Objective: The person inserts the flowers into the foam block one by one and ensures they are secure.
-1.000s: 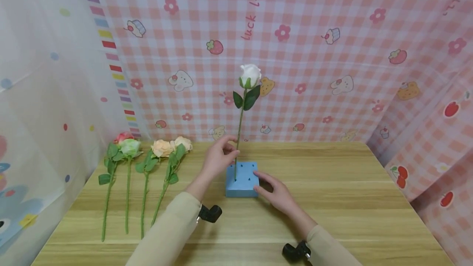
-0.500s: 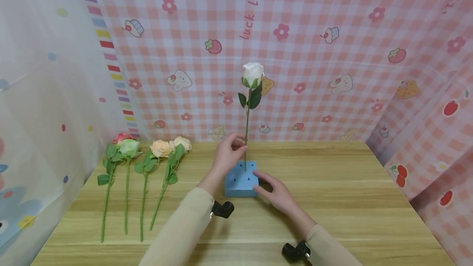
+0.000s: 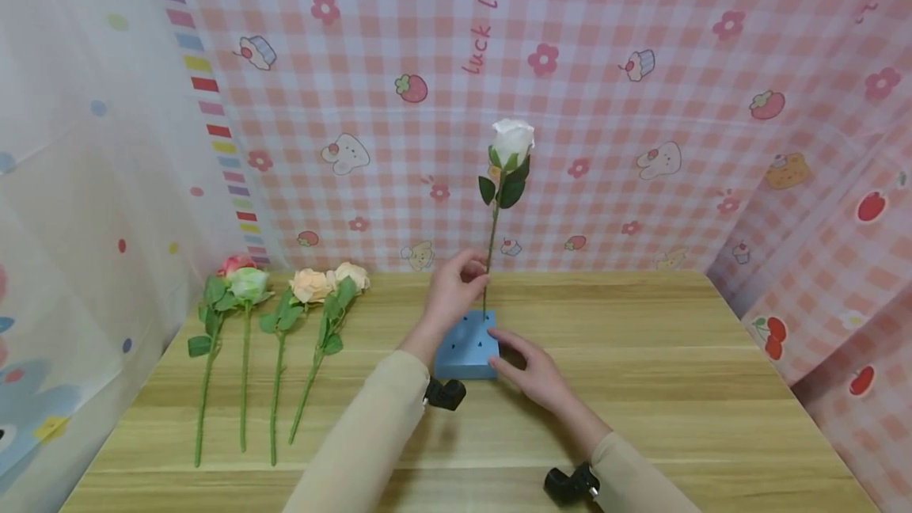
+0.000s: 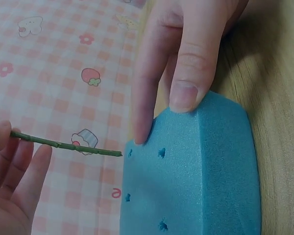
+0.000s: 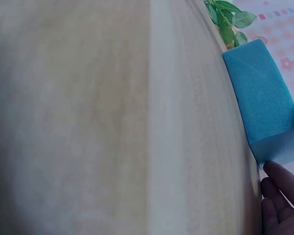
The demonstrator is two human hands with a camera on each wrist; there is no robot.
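Observation:
My left hand [image 3: 450, 290] pinches the green stem of a white rose [image 3: 512, 142], held upright with a slight lean to the right. In the left wrist view the bare lower end of the stem [image 4: 88, 149] hangs close over the far right hole of a blue foam block [image 4: 179, 171]. Several small holes dot the block's top. At its right end, my right hand [image 3: 533, 370] holds the block [image 3: 465, 370], thumb toward the front and index finger at the back corner. Part of the right hand shows in the right wrist view.
On the wooden table [image 3: 641, 402] at left lie several artificial flowers: a red one [image 3: 236, 264], a green one [image 3: 249, 285], a peach one [image 3: 310, 286] and a cream one [image 3: 352, 276]. A pink checked cloth [image 3: 606, 125] hangs behind the table.
My left hand has carried the rose right and back, its lower end passing from the front left hole to the far right one. The right hand and block have stayed in place.

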